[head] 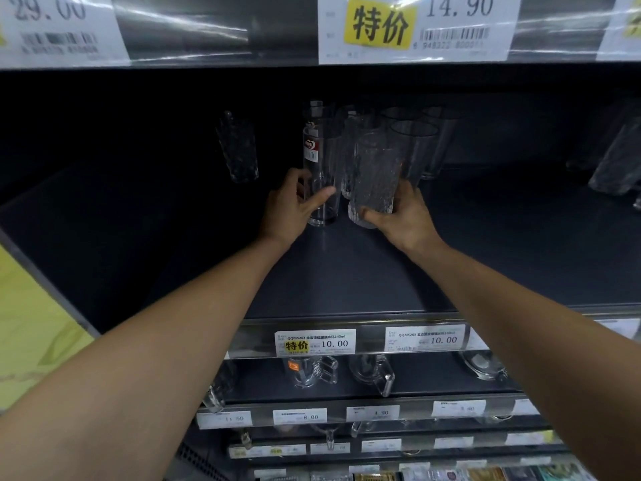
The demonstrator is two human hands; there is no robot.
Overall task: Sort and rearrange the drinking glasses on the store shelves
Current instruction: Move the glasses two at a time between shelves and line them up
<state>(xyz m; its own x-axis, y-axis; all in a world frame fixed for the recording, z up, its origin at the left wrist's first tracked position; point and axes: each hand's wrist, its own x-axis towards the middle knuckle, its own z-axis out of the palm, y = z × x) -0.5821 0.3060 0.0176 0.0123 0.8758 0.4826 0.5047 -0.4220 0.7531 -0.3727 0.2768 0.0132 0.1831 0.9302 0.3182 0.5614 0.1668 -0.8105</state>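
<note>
Both arms reach into a dark store shelf. My left hand grips a tall smooth clear glass with a red sticker near its top. To its right, my right hand grips a tall textured clear glass low down, thumb across its base. The two glasses stand close together, almost touching. Directly behind them stands a cluster of several more clear glasses. A lone textured glass stands apart at the back left.
More glasses stand at the far right of the same shelf. Price tags line the shelf's front edge. Glass mugs sit on the shelf below, with further tagged shelves beneath. An upper shelf edge with large price labels hangs overhead.
</note>
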